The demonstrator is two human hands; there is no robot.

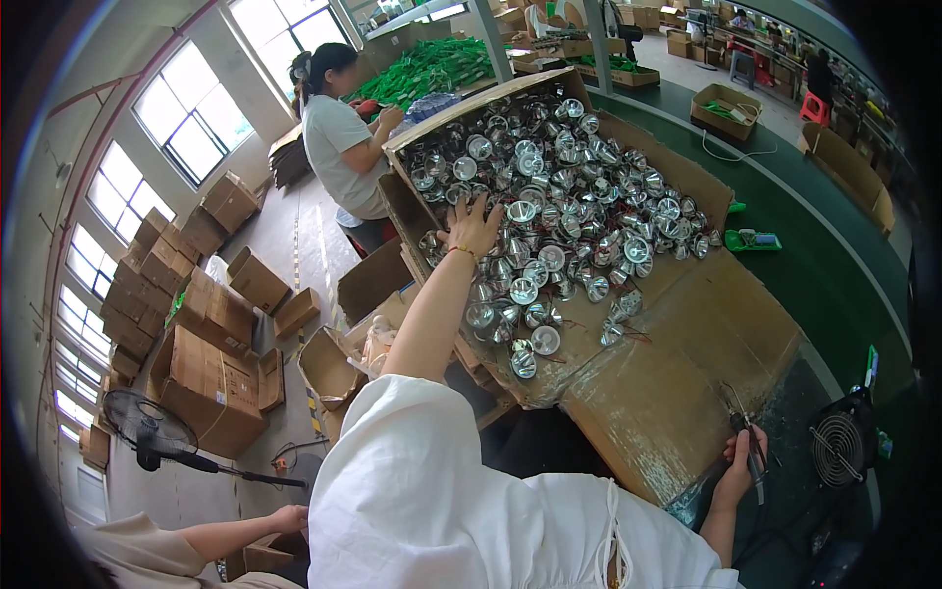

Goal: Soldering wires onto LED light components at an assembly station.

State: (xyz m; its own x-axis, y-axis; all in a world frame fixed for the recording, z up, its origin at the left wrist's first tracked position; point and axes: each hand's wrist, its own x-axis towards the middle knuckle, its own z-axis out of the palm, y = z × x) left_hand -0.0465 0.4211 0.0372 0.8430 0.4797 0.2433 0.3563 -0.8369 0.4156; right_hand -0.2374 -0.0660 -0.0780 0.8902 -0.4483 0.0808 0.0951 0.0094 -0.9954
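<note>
My left hand [473,230] reaches far over a cardboard box, its fingers spread and resting on the heap of shiny silver lamp reflectors [579,211]. These are cone-shaped cups, some with thin reddish wires; whether a fingertip hooks one is too small to tell. Low on the right, my right hand [742,454] is closed around what looks like a soldering iron [738,422], dark-handled with a thin metal tip pointing up and away. The opened cardboard box [687,363] has its front flap lying flat toward me, with a few reflectors spilling to its edge.
A round black fan [837,447] stands right of my right hand on the green bench [814,294]. Green-cased parts [754,240] lie beyond the box. A co-worker [343,137] sits at the far left; another person's arm [235,535] shows lower left, near a standing fan [147,432] and cartons.
</note>
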